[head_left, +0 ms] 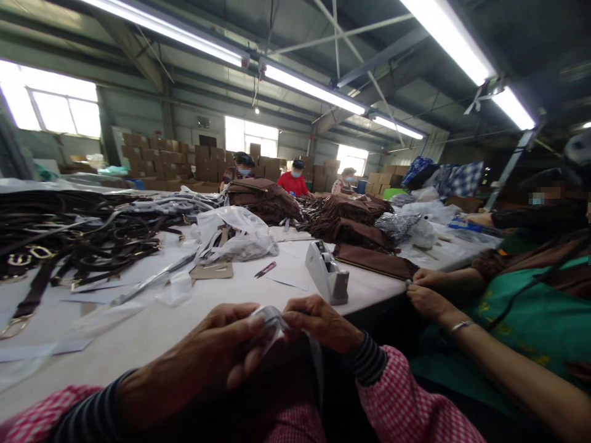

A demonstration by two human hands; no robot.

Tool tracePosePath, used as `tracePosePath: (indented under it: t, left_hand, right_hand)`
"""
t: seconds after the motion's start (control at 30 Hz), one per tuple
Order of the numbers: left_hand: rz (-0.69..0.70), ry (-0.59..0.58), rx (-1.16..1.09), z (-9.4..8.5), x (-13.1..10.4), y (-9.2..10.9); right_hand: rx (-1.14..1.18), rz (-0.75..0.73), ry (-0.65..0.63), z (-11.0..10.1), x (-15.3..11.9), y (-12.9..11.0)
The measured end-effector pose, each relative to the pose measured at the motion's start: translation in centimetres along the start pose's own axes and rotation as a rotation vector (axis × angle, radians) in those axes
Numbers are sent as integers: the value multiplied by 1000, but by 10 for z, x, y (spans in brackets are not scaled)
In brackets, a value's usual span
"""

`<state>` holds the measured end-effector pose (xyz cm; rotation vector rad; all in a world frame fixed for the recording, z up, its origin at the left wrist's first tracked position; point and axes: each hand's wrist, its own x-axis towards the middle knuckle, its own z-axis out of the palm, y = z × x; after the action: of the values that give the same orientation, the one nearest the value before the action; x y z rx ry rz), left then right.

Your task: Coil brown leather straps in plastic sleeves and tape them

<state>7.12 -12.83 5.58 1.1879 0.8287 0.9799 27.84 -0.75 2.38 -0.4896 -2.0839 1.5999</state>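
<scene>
Plastic wrap, clear, glossy and crinkled, sits between the two hands in front of the near edge of the white table. Its long axis seems to run crosswise, left to right, curving downward; blur hides the exact ends. The left hand clamps it between thumb and fingers; the right hand has thumb and fingertips pinched together on its right side.

Beyond them stands a boxy grey tape dispenser, with pink-handled snips lying to its left. Farther left are a sheer, rumpled bag and smooth dark straps with metal buckles. Right of the dispenser lies a flat brown fabric piece, near a co-worker's hands.
</scene>
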Motion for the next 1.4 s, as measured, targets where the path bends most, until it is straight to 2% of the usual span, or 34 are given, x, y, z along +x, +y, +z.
tracePosePath:
  t: [0.07, 0.17, 0.27, 0.33, 0.4, 0.43, 0.53, 0.63, 0.7, 0.77, 0.87, 0.93, 1.0, 1.07, 1.13, 1.2, 1.27, 1.3, 1.33, 1.4]
  left_hand:
    - [126, 132, -172, 2, 13, 3]
    - [245, 251, -320, 1, 30, 9]
    - [295, 204, -367, 1, 40, 14]
    - [319, 135, -355, 2, 43, 17]
    - [356, 124, -334, 3, 47, 21]
    - [394, 158, -321, 3, 50, 22]
    - [528, 351, -204, -3, 59, 24]
    - [584, 506, 154, -16, 66, 15]
    - [606, 548, 482, -26, 65, 2]
    - [593, 535, 759, -35, 58, -11]
    - [517, 420, 912, -37, 38, -25]
    - [443, 293, 868, -31, 24, -29]
    - [307, 184, 755, -22, 12, -29]
    - [144, 154, 566, -11, 6, -26]
    - [32, 140, 308, -2, 5, -23]
    - [45, 141, 58, 5, 11, -16]
    - [146, 152, -110, 9, 20, -5]
    - [203, 168, -164, 10, 25, 3]
    - [251, 190, -208, 10, 30, 12]
    - [302, 242, -289, 9, 38, 30]
  right_hand:
    - [105, -35, 93, 23, 9, 7]
    - [312, -88, 401, 55, 19, 13]
    - [193, -188, 672, 74, 21, 18]
    - [34, -215, 755, 80, 19, 23]
    - [-14, -170, 750, 84, 17, 30]
    - [0, -135, 709, 86, 16, 33]
    - [108, -66, 511, 93, 9, 38]
    - [247, -39, 368, 94, -7, 31]
    - [287, 15, 311, 84, -22, 18]
    - [285, 56, 311, 67, -36, 0]
    - [218, 37, 359, 33, -45, -27]
    - [75, -2, 362, 11, -39, -38]
    - [-88, -69, 389, -8, -26, -42]
    - [-168, -123, 389, -18, -10, -39]
    - [-155, -145, 319, -15, 3, -30]
    - [-55, -144, 207, 1, 11, -18]
    - [167, -125, 151, 28, 16, -5]
    - [318, -107, 192, 42, 18, 2]
    - [446, -113, 313, 57, 19, 9]
    - [495, -145, 567, 83, 19, 21]
